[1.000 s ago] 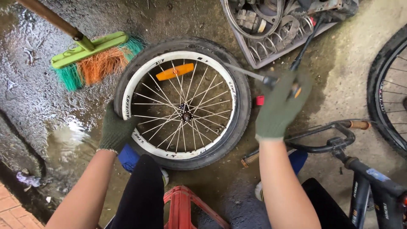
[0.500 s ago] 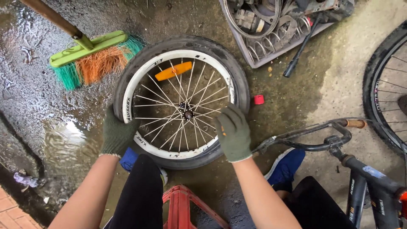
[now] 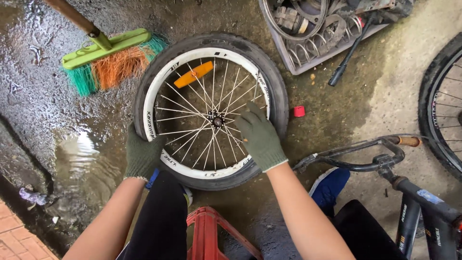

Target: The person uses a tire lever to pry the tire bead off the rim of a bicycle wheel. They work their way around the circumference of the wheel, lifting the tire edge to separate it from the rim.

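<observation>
Nearest the camera, the top of a red plastic stool (image 3: 207,231) shows between the person's dark-trousered legs, with a blue shoe (image 3: 332,185) out to the right on the wet concrete floor (image 3: 337,110). Just beyond, both hands wear dark green knit gloves and sit well apart on a small bicycle wheel (image 3: 211,103) that lies flat on the floor directly ahead. The left hand (image 3: 142,153) curls over the black tyre and white rim at the wheel's lower left edge, gripping it. The right hand (image 3: 260,137) rests palm down on the spokes just right of the hub (image 3: 216,120), fingers spread and pointing toward the axle, clamped on nothing. An orange reflector (image 3: 194,74) is fixed among the spokes on the far side of the wheel. A small red cap (image 3: 299,111) lies just beside the tyre on the right. To the right, black bicycle handlebars (image 3: 365,156) with a brown grip reach in, and another bicycle tyre (image 3: 440,103) stands at the frame edge. Farther off, a broom (image 3: 108,60) with a green head and orange and green bristles lies at the upper left, close to the tyre, and a grey tray (image 3: 313,53) of metal parts and springs sits at the top, a black-handled tool (image 3: 349,58) leaning out of it.
</observation>
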